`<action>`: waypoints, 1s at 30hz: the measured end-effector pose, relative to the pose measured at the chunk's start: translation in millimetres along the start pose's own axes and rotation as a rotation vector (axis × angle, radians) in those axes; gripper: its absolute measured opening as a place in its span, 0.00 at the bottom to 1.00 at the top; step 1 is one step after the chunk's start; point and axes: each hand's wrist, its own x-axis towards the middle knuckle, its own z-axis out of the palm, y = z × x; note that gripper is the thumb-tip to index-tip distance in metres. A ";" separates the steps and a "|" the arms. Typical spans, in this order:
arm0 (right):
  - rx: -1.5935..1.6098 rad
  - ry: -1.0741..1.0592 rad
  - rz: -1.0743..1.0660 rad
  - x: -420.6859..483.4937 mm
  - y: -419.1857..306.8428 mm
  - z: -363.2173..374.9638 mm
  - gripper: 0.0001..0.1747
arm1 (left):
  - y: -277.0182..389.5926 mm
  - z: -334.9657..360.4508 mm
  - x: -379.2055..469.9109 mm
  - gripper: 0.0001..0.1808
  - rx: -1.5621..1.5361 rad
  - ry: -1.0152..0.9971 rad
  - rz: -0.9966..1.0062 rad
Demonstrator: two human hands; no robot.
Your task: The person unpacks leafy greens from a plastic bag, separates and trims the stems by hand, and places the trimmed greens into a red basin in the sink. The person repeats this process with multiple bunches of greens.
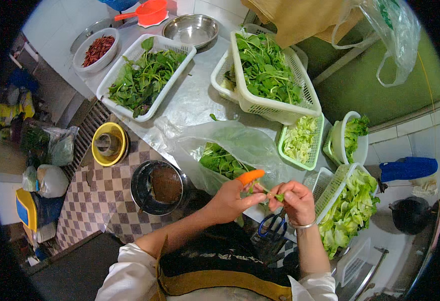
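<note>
Before me, my left hand [233,199], with an orange cover on one finger, pinches a small green stem with leaves [267,192]. Close to its right, my right hand [295,201], a bracelet at the wrist, has its fingertips on the same stem. Beyond both hands lies a clear plastic bag [238,135], spread wide at its mouth, with leafy greens [220,161] inside. A white basket [156,101] of picked greens stands at the upper left of the metal table. Another white basket [283,113], heaped with greens, rests on a lower basket at the upper right.
Scissors with blue handles [272,227] lie by the table edge under my right hand. Baskets of lettuce [349,210] and chopped leaves [300,139] stand right. A steel bowl [191,30] and a bowl of dried chillies [97,50] sit at the back. A black bucket [137,188] stands lower left.
</note>
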 end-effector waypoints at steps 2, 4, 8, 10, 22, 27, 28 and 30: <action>-0.074 0.004 0.063 -5.6 -0.6 -10.8 0.08 | -6.6 3.0 -4.8 0.17 -0.266 -0.190 -0.325; -0.177 0.047 0.082 -10.6 -1.6 -29.4 0.07 | -4.8 0.8 -10.3 0.14 -0.207 -0.193 -0.353; -0.339 0.048 0.132 -19.8 -12.1 -83.8 0.07 | 4.7 -19.0 -19.0 0.14 -0.196 -0.139 -0.513; -0.617 0.056 0.339 -16.6 -10.3 -101.8 0.08 | 6.3 -25.4 -18.7 0.14 -0.372 0.077 -0.540; -1.523 -0.279 -0.277 111.4 46.4 -9.7 0.21 | -34.4 -48.2 7.9 0.16 -1.134 0.549 -0.434; -1.404 -0.145 -0.269 142.0 51.0 -29.8 0.11 | -41.6 -51.3 -4.0 0.09 -1.066 0.668 -0.452; -1.460 -0.217 -0.356 139.0 57.7 -28.9 0.07 | -41.9 -50.0 -6.2 0.09 -1.043 0.675 -0.450; -1.595 -0.336 -0.285 134.5 70.0 -26.3 0.08 | -41.1 -49.1 -9.2 0.09 -1.035 0.632 -0.442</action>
